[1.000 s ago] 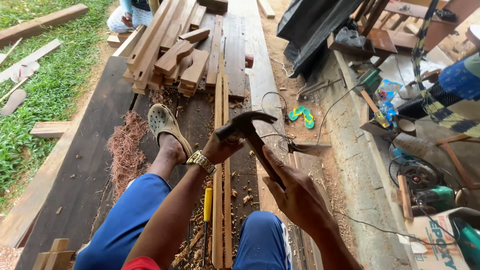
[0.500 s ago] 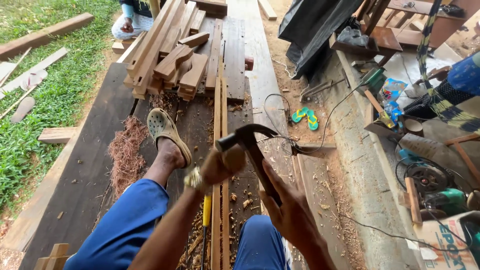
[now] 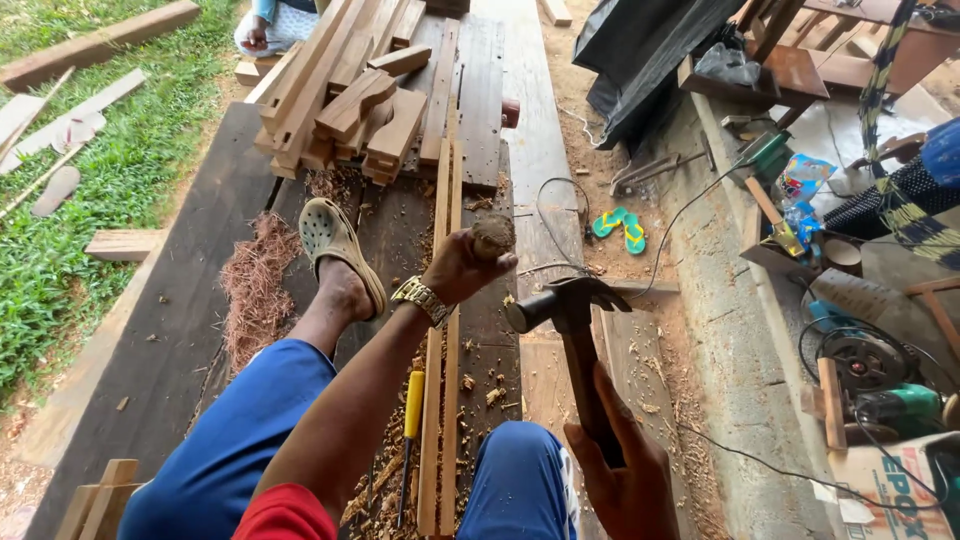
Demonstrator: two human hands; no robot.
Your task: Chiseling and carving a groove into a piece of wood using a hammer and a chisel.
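- Chisel handle [image 3: 492,236]: a worn, rounded wooden butt, held upright over the long narrow wooden strips [image 3: 441,330] lying lengthwise on the dark planks [image 3: 180,330].
- Left hand [image 3: 462,266]: fingers wrapped tight round the chisel handle just below its top; a gold-coloured wristwatch [image 3: 420,298] on the wrist.
- Claw hammer [image 3: 570,310]: head level with and just right of the left hand, apart from the chisel butt, striking face turned toward it.
- Right hand [image 3: 620,475]: fingers closed round the lower hammer handle.
- Yellow-handled screwdriver [image 3: 411,415]: lying beside the strips, between the knees.
- Left foot in a pale clog [image 3: 335,245]: resting on the planks, left of the strips.
- Stacked timber pieces [image 3: 360,100]: further along the planks.
- Shavings [image 3: 255,280]: beside the foot.
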